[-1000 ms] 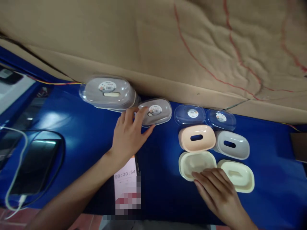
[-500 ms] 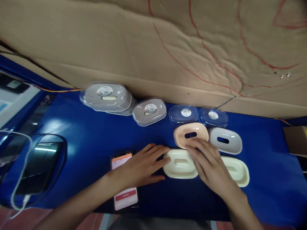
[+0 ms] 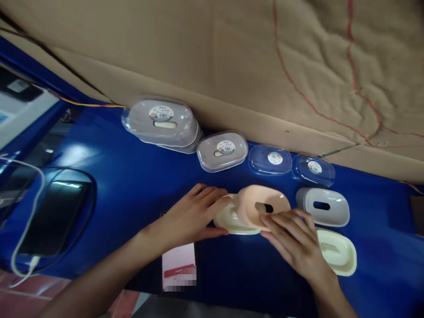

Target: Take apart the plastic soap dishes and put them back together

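My left hand (image 3: 195, 212) grips the left end of a cream oval tray (image 3: 235, 225), fingers over the far rim and thumb at the near edge. In my right hand (image 3: 294, 238) is a peach oval dish (image 3: 249, 205) with a slot in its floor, pinched at its near right side. The peach dish overlaps the right part of the cream tray and hides it; whether it is seated there I cannot tell. Right of these lie a grey slotted dish (image 3: 338, 213) and a second cream tray (image 3: 344, 260), partly behind my right hand.
Two clear lids (image 3: 256, 161) with round labels lie along the cardboard wall (image 3: 165, 53). Left of them are a grey lidded box (image 3: 212, 152) and a stack of similar boxes (image 3: 142, 121). A lit phone (image 3: 177, 258) lies under my left forearm; a dark phone (image 3: 54, 221) with a cable is farther left.
My right hand has taken hold of the peach dish and brought it nearer, over the cream tray. My left hand has closed on the tray's left end. The view has shifted.
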`<action>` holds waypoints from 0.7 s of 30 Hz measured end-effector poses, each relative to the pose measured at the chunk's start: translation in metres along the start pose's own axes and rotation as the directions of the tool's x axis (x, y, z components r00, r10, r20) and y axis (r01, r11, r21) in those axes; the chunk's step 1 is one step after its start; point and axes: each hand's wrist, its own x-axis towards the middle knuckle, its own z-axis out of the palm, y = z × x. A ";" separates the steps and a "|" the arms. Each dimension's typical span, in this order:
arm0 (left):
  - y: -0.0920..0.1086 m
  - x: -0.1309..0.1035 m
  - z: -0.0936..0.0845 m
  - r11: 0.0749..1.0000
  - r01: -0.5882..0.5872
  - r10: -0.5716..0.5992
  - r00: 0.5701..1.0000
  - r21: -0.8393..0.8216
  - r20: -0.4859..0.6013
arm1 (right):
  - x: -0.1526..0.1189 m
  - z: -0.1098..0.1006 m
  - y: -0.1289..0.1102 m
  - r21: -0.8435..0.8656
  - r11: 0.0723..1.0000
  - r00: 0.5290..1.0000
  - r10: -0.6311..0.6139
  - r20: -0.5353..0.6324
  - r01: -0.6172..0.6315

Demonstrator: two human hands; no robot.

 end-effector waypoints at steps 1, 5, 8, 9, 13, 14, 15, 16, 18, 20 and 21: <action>0.001 0.000 0.002 1.000 0.008 -0.008 1.000 -0.008 -0.013 | 0.002 0.001 -0.006 0.014 1.000 1.000 -0.024 0.018 0.024; 0.000 -0.001 0.006 1.000 0.007 -0.007 1.000 -0.026 0.003 | 0.006 0.010 -0.022 0.018 0.997 0.995 -0.080 0.053 0.079; 0.000 -0.003 0.006 0.998 -0.020 0.023 0.999 -0.058 0.049 | 0.005 0.014 -0.024 0.014 0.997 0.994 -0.079 0.081 0.078; 0.000 -0.004 0.005 0.997 -0.021 0.025 0.998 -0.071 0.057 | 0.004 0.015 -0.025 0.011 0.997 0.993 -0.080 0.087 0.079; 0.004 -0.005 0.005 0.990 -0.015 0.021 0.999 -0.138 0.043 | 0.005 0.016 -0.028 0.007 0.993 0.990 -0.116 0.086 0.116; 0.005 -0.005 0.005 0.987 -0.020 0.026 0.999 -0.157 0.035 | 0.006 0.017 -0.030 0.009 0.992 0.988 -0.127 0.082 0.127; 0.006 -0.005 0.006 0.985 -0.028 0.033 0.999 -0.169 0.030 | 0.007 0.018 -0.031 0.013 0.991 0.988 -0.132 0.076 0.132; 0.007 -0.005 0.007 0.984 -0.035 0.041 0.999 -0.177 0.027 | 0.008 0.019 -0.033 0.019 0.991 0.989 -0.133 0.072 0.132; 0.008 -0.005 0.009 0.983 -0.041 0.048 0.998 -0.179 0.036 | 0.009 0.020 -0.035 0.033 0.991 0.988 -0.129 0.081 0.126; 0.009 -0.006 0.012 0.986 -0.034 0.044 0.997 -0.164 0.057 | 0.009 0.021 -0.036 0.041 0.990 0.985 -0.140 0.102 0.137; 0.010 -0.006 0.013 0.988 -0.032 0.043 0.997 -0.149 0.070 | 0.009 0.021 -0.036 0.042 0.988 0.982 -0.150 0.112 0.146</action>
